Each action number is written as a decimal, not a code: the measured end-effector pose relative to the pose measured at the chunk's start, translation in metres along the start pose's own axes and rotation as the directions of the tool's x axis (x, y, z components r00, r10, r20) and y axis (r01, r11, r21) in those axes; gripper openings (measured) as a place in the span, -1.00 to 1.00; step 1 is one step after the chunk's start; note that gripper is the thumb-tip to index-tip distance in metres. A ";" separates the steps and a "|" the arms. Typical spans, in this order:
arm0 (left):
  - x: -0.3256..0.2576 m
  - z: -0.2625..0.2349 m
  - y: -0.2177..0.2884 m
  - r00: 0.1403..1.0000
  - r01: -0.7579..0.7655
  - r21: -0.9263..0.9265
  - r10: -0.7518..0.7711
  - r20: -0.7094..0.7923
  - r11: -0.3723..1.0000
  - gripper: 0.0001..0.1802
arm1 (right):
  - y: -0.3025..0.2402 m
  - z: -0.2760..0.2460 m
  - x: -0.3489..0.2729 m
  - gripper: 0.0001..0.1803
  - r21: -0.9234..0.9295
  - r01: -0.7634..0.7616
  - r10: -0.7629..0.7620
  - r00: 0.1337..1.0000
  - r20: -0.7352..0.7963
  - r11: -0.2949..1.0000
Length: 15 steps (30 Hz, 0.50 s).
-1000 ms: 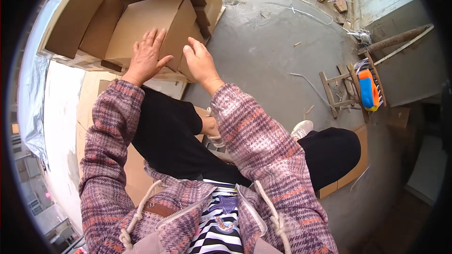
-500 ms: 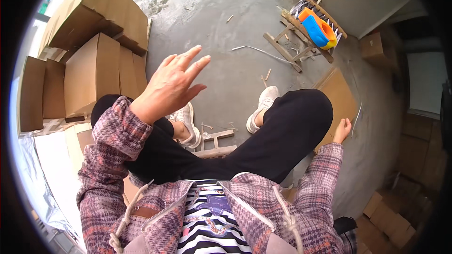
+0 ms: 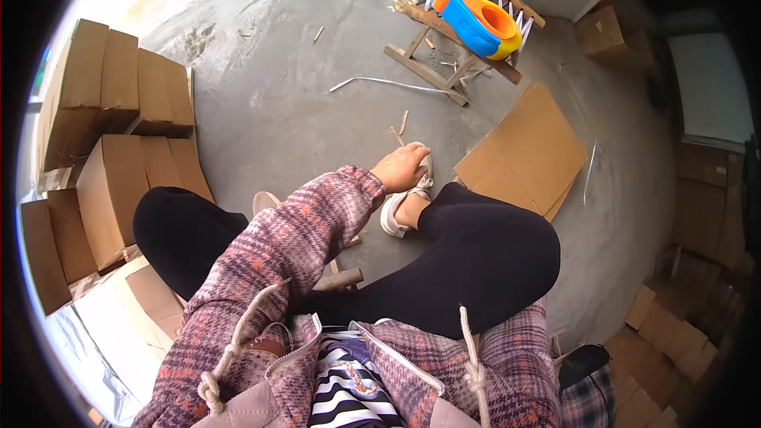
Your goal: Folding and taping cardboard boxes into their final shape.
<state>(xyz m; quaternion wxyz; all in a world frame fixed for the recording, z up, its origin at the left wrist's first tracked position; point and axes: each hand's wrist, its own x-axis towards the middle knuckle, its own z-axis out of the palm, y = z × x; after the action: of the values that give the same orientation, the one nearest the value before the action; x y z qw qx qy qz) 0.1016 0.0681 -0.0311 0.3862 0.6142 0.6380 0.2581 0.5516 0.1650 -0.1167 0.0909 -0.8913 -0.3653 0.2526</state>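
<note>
My left hand (image 3: 399, 169) reaches across in front of me, over the white shoe (image 3: 406, 206) on my right foot. Its back faces up, the fingers point right and bend loosely, and nothing shows in them. Two thin sticks (image 3: 403, 121) lie on the floor just beyond the fingertips. My right sleeve (image 3: 519, 341) runs down beside and behind my right thigh (image 3: 476, 257), which hides my right hand. Flat brown cardboard sheets (image 3: 527, 150) lie on the floor right of my left hand.
At the far right, a wooden stool (image 3: 432, 71) with a strung seat carries an orange, blue and yellow plastic object (image 3: 479, 24). Cardboard boxes (image 3: 119, 182) are stacked at the left. A white strip (image 3: 388, 79) lies on the grey floor; more boxes (image 3: 666, 341) stand lower right.
My left hand has swung from the left down and right to my right shoe, its fingers less spread. My right hand has gone out of sight behind my thigh. The view has shifted right.
</note>
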 end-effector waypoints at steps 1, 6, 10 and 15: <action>0.016 0.014 0.002 1.000 0.020 0.023 -0.020 0.018 1.000 -0.41 | -0.001 0.003 -0.001 -0.41 0.012 -0.019 0.019 0.999 0.028 1.000; 0.079 0.077 0.003 0.947 0.279 -0.151 -0.245 0.207 0.948 -0.17 | -0.009 0.004 -0.009 -0.39 0.086 -0.071 0.058 0.988 0.145 0.994; 0.083 0.106 0.000 0.938 0.330 -0.302 -0.275 0.212 0.894 -0.15 | -0.013 0.000 -0.034 -0.36 0.295 -0.133 0.079 0.979 0.187 0.946; 0.079 0.088 0.016 0.942 0.322 -0.316 -0.270 0.198 0.892 -0.43 | -0.037 -0.020 -0.068 -0.33 0.599 -0.136 0.061 0.988 0.144 0.789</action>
<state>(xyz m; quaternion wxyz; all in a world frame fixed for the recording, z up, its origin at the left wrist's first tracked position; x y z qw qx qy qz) 0.1862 0.1347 -0.0819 0.5690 0.4498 0.6386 0.2570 0.4987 0.1449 -0.0605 0.3368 -0.8167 -0.2228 0.4123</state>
